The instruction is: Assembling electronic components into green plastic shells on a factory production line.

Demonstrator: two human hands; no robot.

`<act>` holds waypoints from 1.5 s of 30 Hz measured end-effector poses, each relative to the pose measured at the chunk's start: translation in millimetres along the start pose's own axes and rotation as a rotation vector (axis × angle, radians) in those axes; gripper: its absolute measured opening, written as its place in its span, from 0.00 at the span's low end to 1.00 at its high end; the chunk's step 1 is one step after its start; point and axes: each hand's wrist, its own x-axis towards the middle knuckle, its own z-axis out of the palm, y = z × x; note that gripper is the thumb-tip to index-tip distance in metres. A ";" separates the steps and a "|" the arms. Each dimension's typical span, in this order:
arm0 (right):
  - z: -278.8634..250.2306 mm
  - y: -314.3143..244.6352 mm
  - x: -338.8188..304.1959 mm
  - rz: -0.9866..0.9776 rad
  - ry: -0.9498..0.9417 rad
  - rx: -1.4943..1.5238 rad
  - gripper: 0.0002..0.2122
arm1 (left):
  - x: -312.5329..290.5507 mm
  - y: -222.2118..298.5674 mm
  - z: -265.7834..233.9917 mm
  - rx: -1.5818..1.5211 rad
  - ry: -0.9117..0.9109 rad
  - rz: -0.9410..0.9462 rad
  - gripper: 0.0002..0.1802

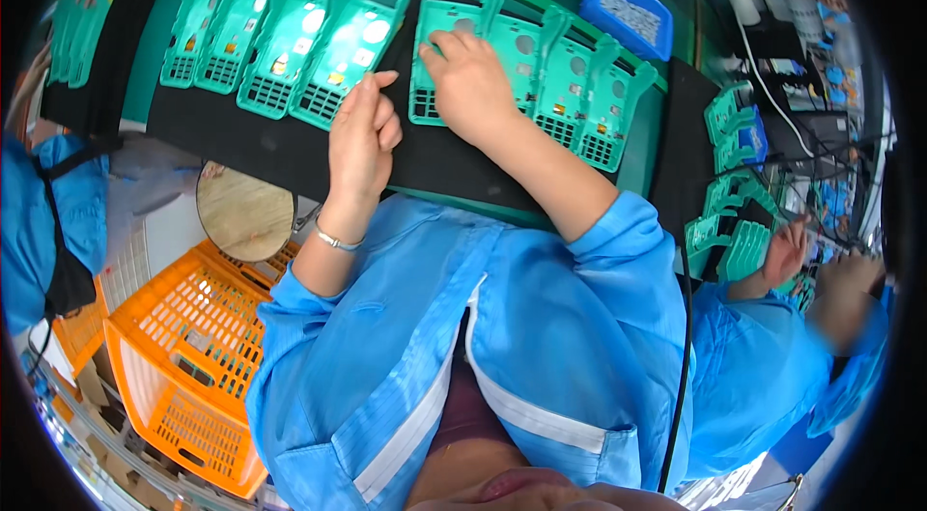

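Two rows of green plastic housings with grid-patterned ends lie on the bench before me. My right hand (pixel 470 81) reaches over the nearest end of the right row, its bent fingertips down inside a green housing (pixel 422 98). Whatever those fingers pinch is hidden beneath them. Beside the right end of the left row, my left hand (pixel 362 139) is held up with fingers curled in and thumb against the forefinger. Anything in it is too small to make out. Closest to that hand is another green housing (pixel 333 62), with small white and yellow parts inside.
A blue bin (pixel 628 9) of small pale parts stands at the back right. Black matting (pixel 241 139) covers the bench front. Orange crates (pixel 188 337) and a round stool (pixel 246 212) are at lower left. Co-workers in blue sit on both sides; one's hand (pixel 787 250) is at right.
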 end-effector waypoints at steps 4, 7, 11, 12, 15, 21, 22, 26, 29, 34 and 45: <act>-9.7 8.2 -16.9 0.049 0.152 0.272 0.15 | -7.8 0.2 -1.9 0.147 -0.014 -0.009 0.16; -32.4 19.2 -37.3 0.189 0.238 0.331 0.14 | -15.5 3.1 -0.1 0.246 -0.034 -0.068 0.17; -54.4 48.1 -66.2 0.445 0.389 0.403 0.11 | -25.6 6.4 -5.1 0.311 -0.070 -0.111 0.20; -58.0 55.7 -71.2 0.501 0.417 0.383 0.11 | -26.4 6.1 -4.1 0.320 -0.051 -0.122 0.20; -64.2 77.9 -92.8 0.604 0.486 0.361 0.10 | -26.2 6.6 -0.7 0.368 -0.039 -0.113 0.21; -71.7 98.3 -156.4 0.777 0.557 -0.036 0.12 | -29.8 8.5 -0.5 0.608 -0.030 -0.073 0.26; -75.6 101.0 -169.0 0.820 0.567 -0.084 0.12 | -29.1 8.3 2.6 0.660 -0.043 -0.068 0.26; -86.1 112.6 -213.9 0.911 0.644 -0.013 0.12 | -26.3 5.3 2.1 0.754 -0.107 -0.122 0.26; -128.0 123.6 -234.8 0.971 0.721 -0.073 0.10 | -26.3 4.7 -0.8 0.762 -0.100 -0.130 0.26; -188.6 204.7 -334.1 1.505 0.742 -0.306 0.13 | -25.3 2.9 3.5 0.715 -0.076 -0.100 0.23; -190.9 304.7 -402.0 1.827 0.247 -0.252 0.32 | -25.0 -14.9 35.5 0.601 -0.104 -0.051 0.19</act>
